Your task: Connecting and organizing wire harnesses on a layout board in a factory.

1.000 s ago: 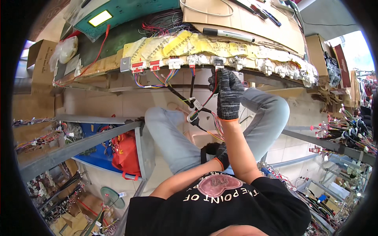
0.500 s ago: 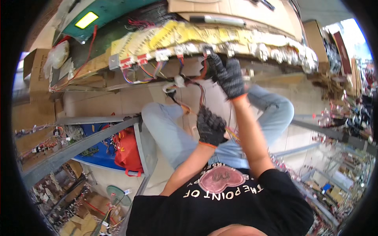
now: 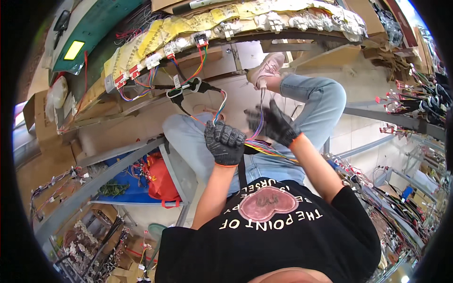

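My left hand [image 3: 224, 143], in a black-grey knit glove with an orange cuff, is closed around a bundle of coloured wires, a wire harness [image 3: 271, 150]. Its wires fan out on both sides of the fist, some trailing right over my lap. Beside it my right hand [image 3: 277, 124], gloved alike, has its fingers apart and slightly blurred. Just left of those fingers a purple-blue wire strand [image 3: 260, 118] rises to a small pale end. Black-sleeved branches [image 3: 200, 87] with a white loop lead up to a dark connector [image 3: 201, 38] seated at the bench edge.
The bench edge carries a row of white connectors [image 3: 229, 30] beneath yellow tape [image 3: 160, 35]. A teal device [image 3: 87, 33] with a lit display stands at far left. Below left, a blue-lined bin [image 3: 127, 179] holds a red bag [image 3: 163, 177]. Wire harnesses [image 3: 424, 99] hang at right.
My right hand has come down and away from the bench edge, its fingers now apart. My left hand has shifted left with the harness. A dark connector now sits in the row; the view has shifted.
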The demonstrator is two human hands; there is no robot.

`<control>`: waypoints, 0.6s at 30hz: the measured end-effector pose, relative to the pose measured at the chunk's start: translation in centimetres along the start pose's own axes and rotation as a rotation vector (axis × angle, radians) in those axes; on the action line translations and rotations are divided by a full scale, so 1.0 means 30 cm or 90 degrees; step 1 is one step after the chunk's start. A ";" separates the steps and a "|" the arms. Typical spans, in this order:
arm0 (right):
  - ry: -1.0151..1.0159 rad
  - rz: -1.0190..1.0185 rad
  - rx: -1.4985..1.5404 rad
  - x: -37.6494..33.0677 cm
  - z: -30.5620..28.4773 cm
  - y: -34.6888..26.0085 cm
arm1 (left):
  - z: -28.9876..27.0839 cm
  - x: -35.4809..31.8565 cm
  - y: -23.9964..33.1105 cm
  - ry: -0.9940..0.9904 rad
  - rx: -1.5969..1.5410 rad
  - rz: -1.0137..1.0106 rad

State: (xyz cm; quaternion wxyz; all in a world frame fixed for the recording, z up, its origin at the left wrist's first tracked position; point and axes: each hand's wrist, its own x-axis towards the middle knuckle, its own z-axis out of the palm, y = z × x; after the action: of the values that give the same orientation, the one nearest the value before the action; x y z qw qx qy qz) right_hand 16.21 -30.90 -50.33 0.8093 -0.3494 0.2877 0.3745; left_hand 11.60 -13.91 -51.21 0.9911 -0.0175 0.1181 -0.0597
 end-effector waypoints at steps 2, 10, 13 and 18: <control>-0.062 -0.157 0.102 0.131 -0.012 -0.018 | -0.036 -0.001 -0.009 0.047 0.012 0.006; -0.084 -0.643 -0.346 0.218 0.143 -0.122 | -0.328 -0.035 -0.051 0.337 0.413 0.179; 0.137 -0.974 -0.902 0.200 0.187 -0.175 | -0.203 -0.054 -0.104 0.272 1.014 0.250; -0.074 -0.561 -0.155 0.137 0.319 -0.198 | -0.070 0.013 -0.149 -0.959 1.292 0.256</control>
State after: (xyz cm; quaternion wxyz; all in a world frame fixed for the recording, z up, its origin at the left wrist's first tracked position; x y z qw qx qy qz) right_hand 25.24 -24.59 -45.60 0.8591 -0.5095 0.0195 0.0447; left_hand 10.96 -18.43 -53.14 0.3738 0.7319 -0.5674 0.0522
